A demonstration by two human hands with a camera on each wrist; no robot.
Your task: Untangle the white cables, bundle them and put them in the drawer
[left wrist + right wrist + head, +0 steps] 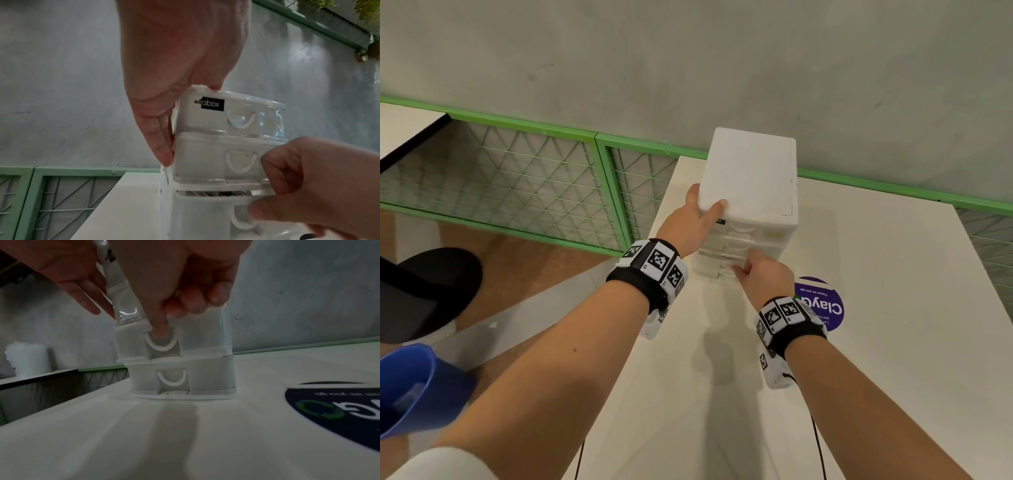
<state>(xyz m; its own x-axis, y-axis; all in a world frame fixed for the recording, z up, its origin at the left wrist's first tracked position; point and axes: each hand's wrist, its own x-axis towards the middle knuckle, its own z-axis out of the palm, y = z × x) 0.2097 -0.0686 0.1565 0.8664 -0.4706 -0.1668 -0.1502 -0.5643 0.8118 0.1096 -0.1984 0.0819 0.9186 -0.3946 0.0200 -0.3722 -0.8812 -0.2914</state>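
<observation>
A white drawer unit (750, 171) with clear drawers stands upright on the white table (893, 342). My left hand (695, 219) grips its top front-left corner, thumb over the lid and fingers (162, 146) flat down the left side. My right hand (760, 274) is at the front of the third drawer from the top (201, 337). Its index fingertip (160, 331) sits in the curved handle (161, 347), the thumb (259, 211) is on the drawer front, and the other fingers are curled. That drawer stands slightly forward of the unit. No white cables show plainly.
A round purple sticker (822, 305) lies on the table right of the unit. Green mesh fencing (517, 178) runs along the grey wall behind. On the floor to the left are a black seat (424, 291) and a blue object (410, 387).
</observation>
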